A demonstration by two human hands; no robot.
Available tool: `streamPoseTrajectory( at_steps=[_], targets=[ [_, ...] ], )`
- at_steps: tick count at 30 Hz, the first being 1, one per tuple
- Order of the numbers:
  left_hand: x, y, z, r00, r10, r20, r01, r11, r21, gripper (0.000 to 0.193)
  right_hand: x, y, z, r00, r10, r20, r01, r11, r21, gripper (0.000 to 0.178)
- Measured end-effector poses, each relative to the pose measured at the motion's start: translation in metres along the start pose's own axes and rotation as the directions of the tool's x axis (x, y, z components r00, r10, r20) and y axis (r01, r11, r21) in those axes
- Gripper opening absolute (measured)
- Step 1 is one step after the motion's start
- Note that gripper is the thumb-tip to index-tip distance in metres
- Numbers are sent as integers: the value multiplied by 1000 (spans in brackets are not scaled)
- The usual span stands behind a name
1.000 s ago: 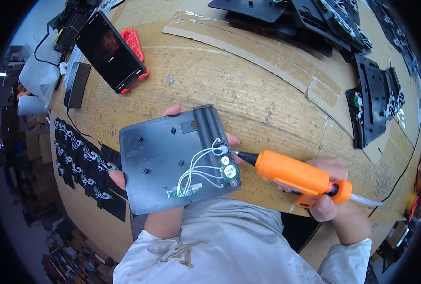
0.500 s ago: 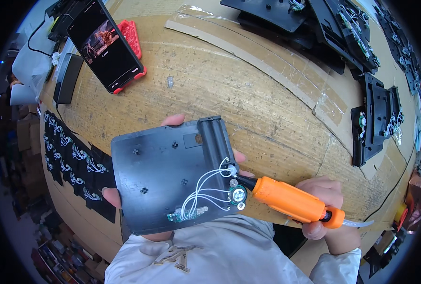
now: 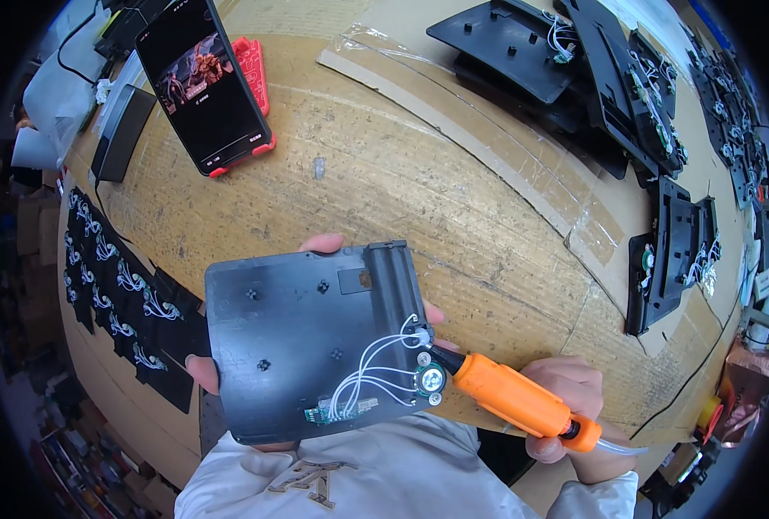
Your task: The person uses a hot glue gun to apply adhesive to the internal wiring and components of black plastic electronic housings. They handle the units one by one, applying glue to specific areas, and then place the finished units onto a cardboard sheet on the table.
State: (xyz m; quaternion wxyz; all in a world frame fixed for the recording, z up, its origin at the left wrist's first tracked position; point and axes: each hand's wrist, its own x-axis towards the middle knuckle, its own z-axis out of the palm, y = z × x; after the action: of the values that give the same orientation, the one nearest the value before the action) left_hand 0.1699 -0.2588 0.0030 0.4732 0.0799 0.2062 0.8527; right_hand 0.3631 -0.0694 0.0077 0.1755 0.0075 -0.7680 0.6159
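My left hand (image 3: 203, 374) grips a black plastic panel (image 3: 289, 320) from beneath, with its thumb on the left edge and fingertips showing past the far and right edges. White wires (image 3: 360, 363) run across the panel from a small green circuit board (image 3: 341, 410) to a round silver part (image 3: 432, 379) and up to the ridge on its right side. In my right hand (image 3: 566, 389) is an orange glue gun (image 3: 510, 396), a clear glue stick (image 3: 620, 447) coming out of its back. Its dark nozzle (image 3: 445, 355) meets the panel's right edge by the wire ends.
A phone (image 3: 203, 86) leans on a red stand (image 3: 250, 73) at the far left, beside a black box (image 3: 123, 134). Small wired boards (image 3: 129, 277) lie on black sheets at left. More black panels (image 3: 506, 52) are stacked at far right, another assembly (image 3: 672, 251) nearer, on cardboard (image 3: 454, 112).
The panel and glue gun sit slightly lower in view, and the surroundings have shifted as the view moved. The nozzle stays at the same spot by the wire ends.
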Motion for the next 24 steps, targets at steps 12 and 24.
streamPoseTrajectory(
  at_steps=[12,24],
  targets=[
    [-2,3,1,999,-25,-27,25,999,34,116,0,1,-1,1000,25,-10,-25,999,35,44],
    [0,2,2,999,-24,-24,24,1000,-12,124,-1,0,-2,999,41,-13,-41,999,27,43]
  ],
)
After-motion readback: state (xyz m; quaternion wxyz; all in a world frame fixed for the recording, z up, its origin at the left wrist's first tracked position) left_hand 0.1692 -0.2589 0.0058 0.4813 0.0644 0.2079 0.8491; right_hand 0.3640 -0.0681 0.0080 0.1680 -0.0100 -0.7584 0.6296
